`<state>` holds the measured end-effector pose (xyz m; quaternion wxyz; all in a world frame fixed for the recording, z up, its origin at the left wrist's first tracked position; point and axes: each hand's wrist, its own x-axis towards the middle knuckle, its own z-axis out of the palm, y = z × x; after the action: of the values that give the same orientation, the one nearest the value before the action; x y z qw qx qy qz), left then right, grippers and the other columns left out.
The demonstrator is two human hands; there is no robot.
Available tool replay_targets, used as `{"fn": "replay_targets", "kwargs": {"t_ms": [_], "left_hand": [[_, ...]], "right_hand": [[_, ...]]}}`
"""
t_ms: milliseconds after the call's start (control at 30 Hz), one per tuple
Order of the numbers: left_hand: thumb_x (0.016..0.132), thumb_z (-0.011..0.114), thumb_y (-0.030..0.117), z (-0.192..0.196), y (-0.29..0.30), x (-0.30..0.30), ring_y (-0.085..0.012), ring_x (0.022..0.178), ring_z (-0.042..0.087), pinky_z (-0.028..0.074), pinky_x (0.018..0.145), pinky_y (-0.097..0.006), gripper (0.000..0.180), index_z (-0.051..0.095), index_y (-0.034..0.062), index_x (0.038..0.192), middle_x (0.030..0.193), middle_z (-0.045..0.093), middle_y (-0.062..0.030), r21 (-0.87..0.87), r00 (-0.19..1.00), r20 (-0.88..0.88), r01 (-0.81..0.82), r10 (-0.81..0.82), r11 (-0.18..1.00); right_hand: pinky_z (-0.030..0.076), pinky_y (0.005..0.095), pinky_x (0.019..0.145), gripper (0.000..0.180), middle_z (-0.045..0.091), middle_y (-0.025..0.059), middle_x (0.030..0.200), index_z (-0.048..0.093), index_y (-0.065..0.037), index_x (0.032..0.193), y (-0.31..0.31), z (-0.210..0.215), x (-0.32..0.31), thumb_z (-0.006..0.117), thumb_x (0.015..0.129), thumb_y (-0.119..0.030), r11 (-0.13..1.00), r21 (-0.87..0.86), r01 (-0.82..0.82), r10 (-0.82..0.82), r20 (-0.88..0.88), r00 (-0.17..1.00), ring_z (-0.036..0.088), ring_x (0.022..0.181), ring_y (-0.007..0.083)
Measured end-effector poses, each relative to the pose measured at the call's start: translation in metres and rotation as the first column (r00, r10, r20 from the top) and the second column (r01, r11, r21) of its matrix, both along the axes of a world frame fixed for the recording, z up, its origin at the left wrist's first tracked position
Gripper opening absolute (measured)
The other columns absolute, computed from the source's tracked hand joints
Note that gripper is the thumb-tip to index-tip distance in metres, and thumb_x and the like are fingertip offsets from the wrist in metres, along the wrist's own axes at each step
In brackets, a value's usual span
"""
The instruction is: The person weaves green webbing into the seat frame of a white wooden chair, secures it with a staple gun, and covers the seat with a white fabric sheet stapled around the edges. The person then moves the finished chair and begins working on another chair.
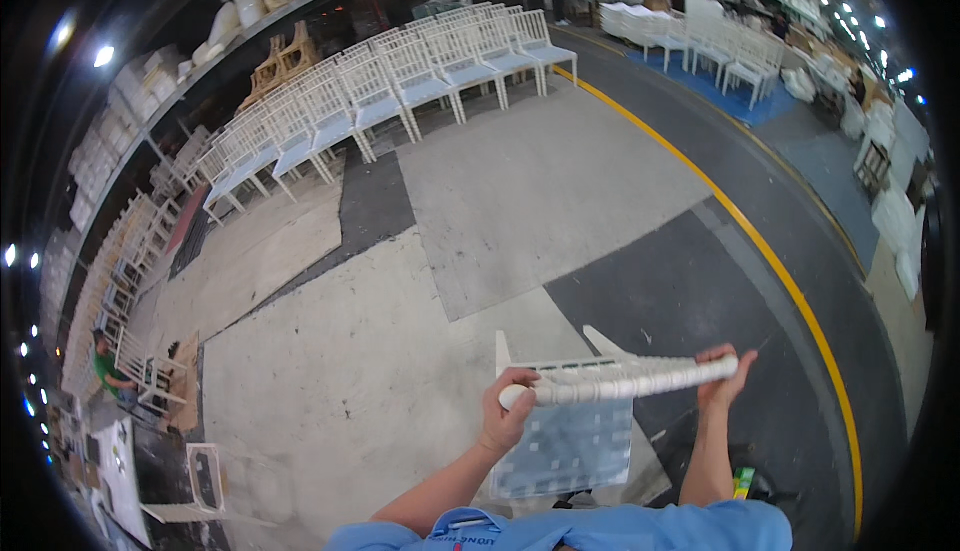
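Both ends of the thick, rounded top rail of a white chair [620,383] are in my hands. My left hand [507,416] is closed round the rail's left end, thumb along the near side. At the right end, which sits a little higher, my right hand [724,379] grips the rail with its fingers curled over it. Slim white legs point away from me beyond the rail. On my side of it shows the seat [565,446], pale blue with a pattern of lighter squares. The rail hides much of the chair's back.
Rows of white chairs [375,81] with pale blue seats stand far left. A person in green [108,366] handles a chair at left. A white frame [205,476] lies lower left. Flat sheets [330,341] cover the floor; a yellow line [745,221] runs along the right.
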<state>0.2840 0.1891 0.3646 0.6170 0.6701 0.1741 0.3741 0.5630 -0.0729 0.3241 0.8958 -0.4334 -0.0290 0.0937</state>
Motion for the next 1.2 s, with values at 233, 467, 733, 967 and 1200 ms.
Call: {"fn": "replay_targets", "kwargs": {"t_ms": [233, 467, 733, 967, 1200], "left_hand": [[0.096, 0.056, 0.024, 0.0, 0.109, 0.006, -0.0139, 0.081, 0.06, 0.046, 0.075, -0.029, 0.031, 0.069, -0.0018, 0.084, 0.083, 0.068, -0.0066, -0.133, 0.994, 0.101, -0.027, 0.041, 0.991], [0.093, 0.06, 0.03, 0.063, 0.294, -0.073, -0.0127, 0.077, 0.056, 0.042, 0.071, -0.029, 0.034, 0.068, -0.0024, 0.085, 0.081, 0.065, -0.0069, -0.283, 0.928, 0.368, 0.049, 0.062, 0.958], [0.091, 0.061, 0.042, 0.174, 0.499, -0.165, -0.0158, 0.076, 0.055, 0.042, 0.069, -0.031, 0.045, 0.069, -0.0029, 0.087, 0.081, 0.064, -0.0112, -0.109, 0.88, 0.472, 0.105, -0.042, 0.988], [0.093, 0.049, 0.048, 0.166, 0.722, -0.189, -0.0209, 0.063, 0.048, 0.037, 0.063, -0.039, 0.052, 0.061, -0.0011, 0.08, 0.066, 0.057, -0.0124, 0.093, 0.885, 0.465, -0.051, 0.002, 0.994], [0.095, 0.046, 0.047, 0.172, 0.954, -0.222, -0.0183, 0.057, 0.043, 0.036, 0.064, -0.038, 0.05, 0.057, 0.0014, 0.079, 0.06, 0.051, -0.0086, 0.118, 0.813, 0.539, -0.334, 0.222, 0.935]], "right_hand": [[0.042, 0.035, 0.062, 0.067, 0.047, 0.0028, 0.061, 0.047, -0.013, 0.066, 0.069, 0.042, -0.044, 0.033, 0.108, -0.063, 0.994, 0.003, 0.113, -0.113, 0.087, 0.99, 0.05, 0.06, 0.0185], [0.04, 0.0344, 0.069, 0.064, 0.047, 0.0032, 0.067, 0.052, -0.009, 0.082, 0.235, 0.148, -0.112, 0.034, 0.107, -0.065, 0.985, -0.175, 0.003, 0.111, 0.638, 0.762, 0.049, 0.067, 0.017], [0.035, 0.0357, 0.069, 0.07, 0.042, 0.0017, 0.069, 0.054, -0.004, 0.099, 0.427, 0.223, -0.188, 0.03, 0.105, -0.069, 0.981, -0.165, -0.105, 0.196, 0.803, 0.563, 0.039, 0.065, 0.0154], [0.035, 0.037, 0.06, 0.073, 0.047, 0.004, 0.069, 0.059, -0.002, 0.095, 0.669, 0.209, -0.199, 0.031, 0.105, -0.069, 0.987, -0.092, -0.135, 0.144, 0.877, 0.458, 0.045, 0.062, 0.016], [0.042, 0.0391, 0.063, 0.074, 0.054, 0.0074, 0.065, 0.063, 0.002, 0.093, 0.98, 0.228, -0.172, 0.044, 0.101, -0.069, 0.901, -0.13, -0.413, 0.316, 0.85, 0.422, 0.049, 0.059, 0.0187]]}}
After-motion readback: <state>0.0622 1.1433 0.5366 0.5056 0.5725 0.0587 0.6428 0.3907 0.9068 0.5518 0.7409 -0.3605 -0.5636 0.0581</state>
